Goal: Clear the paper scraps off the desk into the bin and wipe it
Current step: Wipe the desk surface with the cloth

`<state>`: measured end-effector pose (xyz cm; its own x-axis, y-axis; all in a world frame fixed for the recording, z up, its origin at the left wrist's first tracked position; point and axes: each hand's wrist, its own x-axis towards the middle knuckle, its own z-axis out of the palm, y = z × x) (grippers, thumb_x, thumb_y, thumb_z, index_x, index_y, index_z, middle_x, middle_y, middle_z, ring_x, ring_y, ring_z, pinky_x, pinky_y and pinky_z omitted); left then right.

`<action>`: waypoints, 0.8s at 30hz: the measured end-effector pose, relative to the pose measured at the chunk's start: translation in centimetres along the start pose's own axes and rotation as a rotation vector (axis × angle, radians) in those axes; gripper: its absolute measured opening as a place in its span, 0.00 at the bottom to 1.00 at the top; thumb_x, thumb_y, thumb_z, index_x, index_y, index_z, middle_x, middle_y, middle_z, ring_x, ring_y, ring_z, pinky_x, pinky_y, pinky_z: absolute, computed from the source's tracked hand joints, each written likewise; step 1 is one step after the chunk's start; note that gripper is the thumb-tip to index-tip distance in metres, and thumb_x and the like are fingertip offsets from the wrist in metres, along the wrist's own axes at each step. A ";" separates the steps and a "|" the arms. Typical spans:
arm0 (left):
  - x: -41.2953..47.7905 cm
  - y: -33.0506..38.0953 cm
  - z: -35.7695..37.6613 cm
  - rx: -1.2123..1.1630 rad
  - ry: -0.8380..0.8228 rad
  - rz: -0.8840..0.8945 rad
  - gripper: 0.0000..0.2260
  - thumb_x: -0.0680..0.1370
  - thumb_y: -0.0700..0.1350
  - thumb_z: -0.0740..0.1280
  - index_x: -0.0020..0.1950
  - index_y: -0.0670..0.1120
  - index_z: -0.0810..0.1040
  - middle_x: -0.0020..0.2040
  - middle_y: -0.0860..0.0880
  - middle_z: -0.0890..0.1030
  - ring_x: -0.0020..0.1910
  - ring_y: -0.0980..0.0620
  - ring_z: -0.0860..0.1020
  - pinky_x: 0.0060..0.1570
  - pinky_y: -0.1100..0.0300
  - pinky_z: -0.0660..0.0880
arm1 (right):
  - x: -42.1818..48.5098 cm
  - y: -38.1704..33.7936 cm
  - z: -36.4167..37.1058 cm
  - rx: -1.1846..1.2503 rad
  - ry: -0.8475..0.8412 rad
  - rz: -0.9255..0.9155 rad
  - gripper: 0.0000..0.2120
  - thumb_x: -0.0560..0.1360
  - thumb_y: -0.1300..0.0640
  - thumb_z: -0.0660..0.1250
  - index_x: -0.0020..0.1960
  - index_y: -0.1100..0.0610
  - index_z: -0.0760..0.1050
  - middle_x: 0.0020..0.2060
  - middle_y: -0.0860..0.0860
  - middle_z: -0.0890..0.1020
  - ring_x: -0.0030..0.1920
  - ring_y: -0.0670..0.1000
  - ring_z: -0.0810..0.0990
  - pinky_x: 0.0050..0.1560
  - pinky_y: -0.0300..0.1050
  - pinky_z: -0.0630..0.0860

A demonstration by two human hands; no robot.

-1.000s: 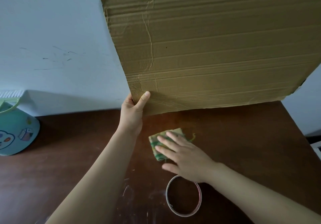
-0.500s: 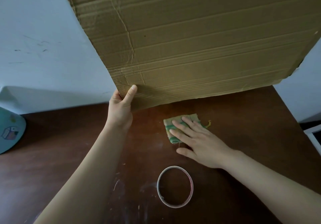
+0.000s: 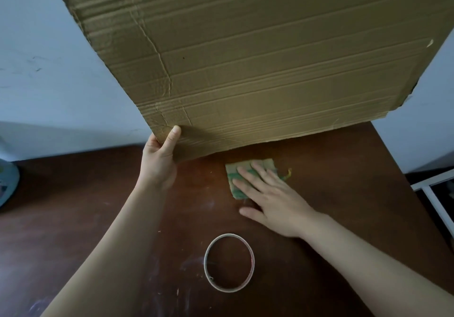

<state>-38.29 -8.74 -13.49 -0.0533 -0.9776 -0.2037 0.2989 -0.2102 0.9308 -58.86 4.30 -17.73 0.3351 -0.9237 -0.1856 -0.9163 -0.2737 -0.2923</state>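
My left hand (image 3: 159, 163) grips the lower left corner of a large brown cardboard sheet (image 3: 258, 58) and holds it tilted up off the dark wooden desk (image 3: 73, 218), its lower right edge close to the desk. My right hand (image 3: 267, 193) lies flat, fingers spread, pressing a small folded green and tan cloth (image 3: 237, 177) onto the desk just below the lifted sheet. A yellow thread hangs from the cloth's right side. No paper scraps or bin show in view.
A nearly spent tape ring (image 3: 229, 262) lies on the desk between my forearms. A pale teal object (image 3: 8, 184) sits at the far left edge. The white wall (image 3: 49, 83) stands behind the desk. A white frame (image 3: 437, 193) lies beyond the desk's right edge.
My right hand has slid the cloth to the right and farther back across the desk. The left hand keeps the cardboard raised; the view has shifted right.
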 end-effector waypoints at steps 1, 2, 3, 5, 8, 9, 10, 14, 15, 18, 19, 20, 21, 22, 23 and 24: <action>0.0 0.0 -0.1 0.001 -0.006 0.002 0.07 0.78 0.43 0.65 0.54 0.45 0.77 0.57 0.45 0.81 0.59 0.49 0.78 0.61 0.53 0.74 | -1.3 0.7 0.0 -0.005 -0.018 0.012 0.37 0.71 0.29 0.32 0.76 0.43 0.40 0.74 0.40 0.37 0.72 0.46 0.28 0.72 0.46 0.33; 0.0 -0.1 -0.2 0.001 -0.011 0.009 0.07 0.78 0.43 0.65 0.54 0.45 0.78 0.56 0.46 0.81 0.58 0.49 0.79 0.59 0.55 0.74 | -2.0 1.9 -0.4 -0.020 -0.029 0.048 0.37 0.70 0.28 0.31 0.75 0.42 0.40 0.74 0.40 0.37 0.72 0.45 0.27 0.73 0.46 0.34; 0.0 -0.3 -0.2 0.002 -0.016 0.016 0.07 0.78 0.43 0.64 0.54 0.45 0.78 0.55 0.47 0.82 0.57 0.50 0.79 0.57 0.57 0.75 | -2.2 3.2 -1.0 -0.038 -0.034 0.101 0.37 0.70 0.28 0.30 0.75 0.42 0.39 0.75 0.40 0.37 0.72 0.45 0.27 0.73 0.46 0.34; -0.1 -0.6 -0.1 0.005 -0.026 0.014 0.06 0.78 0.43 0.64 0.54 0.46 0.78 0.53 0.49 0.83 0.57 0.51 0.79 0.55 0.59 0.76 | -1.2 5.5 -2.3 -0.053 -0.035 0.233 0.37 0.71 0.30 0.33 0.76 0.44 0.41 0.76 0.44 0.41 0.74 0.46 0.32 0.71 0.45 0.34; -0.3 -1.0 -0.2 -0.005 -0.023 0.016 0.06 0.78 0.44 0.65 0.53 0.47 0.78 0.53 0.49 0.83 0.57 0.51 0.79 0.56 0.58 0.75 | 2.5 6.5 -3.6 -0.055 -0.047 0.365 0.33 0.76 0.34 0.40 0.77 0.49 0.50 0.76 0.50 0.54 0.76 0.53 0.47 0.74 0.50 0.41; -0.3 -1.2 -0.3 -0.002 -0.024 0.015 0.06 0.78 0.44 0.65 0.53 0.47 0.78 0.53 0.50 0.83 0.57 0.51 0.79 0.57 0.58 0.75 | 3.5 6.2 -3.7 -0.056 -0.057 0.374 0.33 0.77 0.34 0.40 0.76 0.51 0.54 0.75 0.52 0.59 0.75 0.54 0.52 0.73 0.51 0.45; -0.3 -1.3 -0.4 -0.002 -0.029 0.016 0.06 0.78 0.44 0.65 0.53 0.48 0.79 0.54 0.50 0.83 0.58 0.52 0.79 0.57 0.58 0.75 | 4.3 5.6 -3.7 -0.054 -0.064 0.367 0.33 0.77 0.34 0.41 0.75 0.51 0.57 0.74 0.53 0.61 0.74 0.54 0.55 0.73 0.52 0.47; -0.1 -1.9 -0.1 -0.003 -0.037 0.011 0.06 0.78 0.44 0.64 0.52 0.49 0.79 0.54 0.51 0.83 0.58 0.52 0.79 0.59 0.56 0.73 | 1.9 3.6 -2.0 -0.056 0.002 0.180 0.34 0.76 0.33 0.39 0.77 0.49 0.46 0.77 0.48 0.48 0.76 0.53 0.41 0.74 0.50 0.37; 0.0 -2.1 -0.1 0.003 -0.036 0.009 0.06 0.79 0.44 0.64 0.52 0.49 0.79 0.53 0.51 0.83 0.57 0.52 0.79 0.60 0.55 0.72 | 0.1 3.4 -1.4 -0.053 0.018 0.121 0.35 0.75 0.32 0.37 0.77 0.48 0.45 0.77 0.46 0.44 0.75 0.51 0.36 0.73 0.49 0.35; 0.1 -2.3 -0.3 0.030 -0.033 -0.003 0.06 0.78 0.46 0.65 0.50 0.50 0.81 0.54 0.51 0.83 0.57 0.52 0.79 0.61 0.53 0.72 | -4.3 5.0 -0.8 -0.031 -0.001 0.111 0.35 0.72 0.29 0.31 0.75 0.42 0.38 0.74 0.40 0.37 0.72 0.44 0.28 0.72 0.45 0.34; 0.1 -2.2 -0.5 0.032 -0.040 -0.002 0.06 0.78 0.47 0.65 0.50 0.51 0.82 0.54 0.51 0.83 0.57 0.53 0.79 0.61 0.53 0.71 | -4.8 6.1 -1.3 -0.021 -0.015 0.167 0.34 0.71 0.29 0.31 0.74 0.41 0.36 0.74 0.39 0.36 0.71 0.43 0.26 0.72 0.45 0.33; 0.1 -2.2 -0.5 0.029 -0.050 0.001 0.07 0.77 0.47 0.65 0.49 0.52 0.83 0.54 0.51 0.83 0.57 0.53 0.79 0.62 0.52 0.71 | -5.0 7.3 -1.9 -0.011 -0.025 0.237 0.34 0.71 0.29 0.31 0.73 0.41 0.35 0.74 0.40 0.36 0.71 0.42 0.27 0.71 0.44 0.33; 0.1 -2.3 -0.5 0.024 -0.059 0.005 0.07 0.77 0.47 0.65 0.48 0.53 0.83 0.53 0.51 0.83 0.57 0.53 0.79 0.62 0.52 0.71 | -4.6 8.5 -2.5 -0.007 -0.026 0.305 0.34 0.71 0.30 0.32 0.74 0.41 0.36 0.75 0.41 0.37 0.72 0.44 0.28 0.71 0.44 0.33; 0.0 -2.3 -0.5 0.023 -0.061 0.008 0.07 0.77 0.47 0.65 0.48 0.54 0.83 0.53 0.52 0.83 0.57 0.53 0.79 0.62 0.51 0.71 | -3.8 9.4 -3.0 -0.010 -0.021 0.361 0.35 0.72 0.31 0.33 0.75 0.43 0.38 0.76 0.43 0.40 0.74 0.46 0.32 0.71 0.45 0.33; 0.0 -2.4 -0.5 0.025 -0.056 0.011 0.07 0.77 0.47 0.65 0.48 0.55 0.83 0.53 0.52 0.83 0.57 0.53 0.79 0.62 0.51 0.70 | -2.6 10.0 -3.3 -0.021 -0.020 0.398 0.34 0.74 0.33 0.36 0.76 0.45 0.41 0.77 0.45 0.43 0.75 0.49 0.36 0.73 0.47 0.35; -0.1 -2.4 -0.4 0.030 -0.051 0.013 0.07 0.77 0.47 0.65 0.47 0.55 0.83 0.53 0.53 0.83 0.57 0.54 0.79 0.63 0.50 0.70 | -1.3 10.3 -3.6 -0.038 -0.027 0.420 0.33 0.76 0.34 0.38 0.77 0.47 0.45 0.77 0.48 0.48 0.76 0.52 0.40 0.74 0.50 0.37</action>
<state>-38.64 -8.13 -15.84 -0.0984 -0.9793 -0.1767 0.2713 -0.1972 0.9421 -69.51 1.70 -17.14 -0.0642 -0.9497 -0.3064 -0.9817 0.1152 -0.1513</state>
